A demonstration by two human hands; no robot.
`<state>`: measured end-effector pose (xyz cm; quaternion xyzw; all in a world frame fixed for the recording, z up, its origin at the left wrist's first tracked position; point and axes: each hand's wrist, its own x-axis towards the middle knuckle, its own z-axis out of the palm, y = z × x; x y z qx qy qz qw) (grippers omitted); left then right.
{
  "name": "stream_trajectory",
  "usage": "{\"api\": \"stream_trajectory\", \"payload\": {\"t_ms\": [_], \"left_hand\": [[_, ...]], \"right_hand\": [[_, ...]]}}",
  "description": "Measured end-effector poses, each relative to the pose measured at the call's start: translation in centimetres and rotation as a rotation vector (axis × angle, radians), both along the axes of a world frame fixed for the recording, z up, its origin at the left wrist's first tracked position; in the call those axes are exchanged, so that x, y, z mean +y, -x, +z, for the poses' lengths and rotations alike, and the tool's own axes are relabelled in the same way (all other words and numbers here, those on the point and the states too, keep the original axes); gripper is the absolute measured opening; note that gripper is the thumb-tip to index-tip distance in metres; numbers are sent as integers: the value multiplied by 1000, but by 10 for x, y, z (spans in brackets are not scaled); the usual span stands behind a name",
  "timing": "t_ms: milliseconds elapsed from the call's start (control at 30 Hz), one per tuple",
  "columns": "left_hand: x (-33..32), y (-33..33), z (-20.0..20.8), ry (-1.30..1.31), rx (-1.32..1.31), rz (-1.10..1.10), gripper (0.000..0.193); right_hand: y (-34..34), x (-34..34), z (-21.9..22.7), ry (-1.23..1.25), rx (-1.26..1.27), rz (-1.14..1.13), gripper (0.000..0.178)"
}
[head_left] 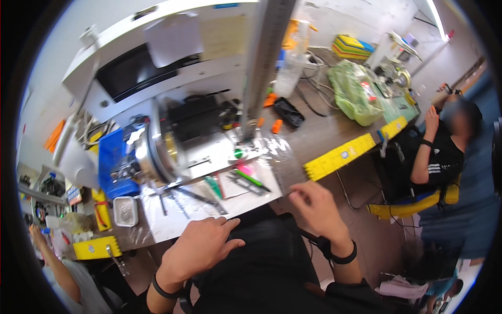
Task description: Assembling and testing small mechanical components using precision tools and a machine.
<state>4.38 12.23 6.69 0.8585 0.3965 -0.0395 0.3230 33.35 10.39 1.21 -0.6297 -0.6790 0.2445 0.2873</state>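
Note:
My left hand point(201, 245) hovers over my lap by the bench's front edge, fingers stretched out and thumb apart, holding nothing. At the front right corner of the white work sheet point(175, 222) is my right hand point(318, 210), with loosely bent fingers and no object visible in it. Between and beyond the hands, a green pen-like tool point(250, 178), grey tweezers-like tools point(244, 184) and a dark flat tool point(204, 200) lie on the sheet. Behind them stands a machine with a round metal part point(159, 149) and a bright metal base point(209, 157).
A blue bin point(111, 162) and a small white tray point(125, 212) stand on the left. A metal post point(264, 68) rises behind the sheet. On the right lie a green plastic bag point(350, 91) and a yellow edge strip point(340, 157). Another person point(444, 141) sits at the right.

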Motion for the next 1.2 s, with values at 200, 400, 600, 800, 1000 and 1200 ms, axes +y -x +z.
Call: {"api": "stream_trajectory", "payload": {"t_ms": [200, 400, 600, 800, 1000, 1200], "left_hand": [[5, -87, -27, 34, -6, -171, 43], [11, -161, -58, -160, -99, -203, 31], [24, -195, -74, -223, -81, -223, 27], [26, -200, -89, -218, -66, -227, 27], [25, -198, -88, -202, -84, -222, 25], [23, -197, -87, -186, -62, -240, 23]], "right_hand": [[-132, -16, -11, -117, -321, -591, 16], [-131, -5, -36, -123, -13, -461, 13], [-115, 7, -47, -69, 41, -412, 12], [-110, 14, -59, -119, -21, -383, 10], [-104, 16, -59, -44, -23, -393, 11], [-114, 17, -82, -104, 25, -352, 14]]}}
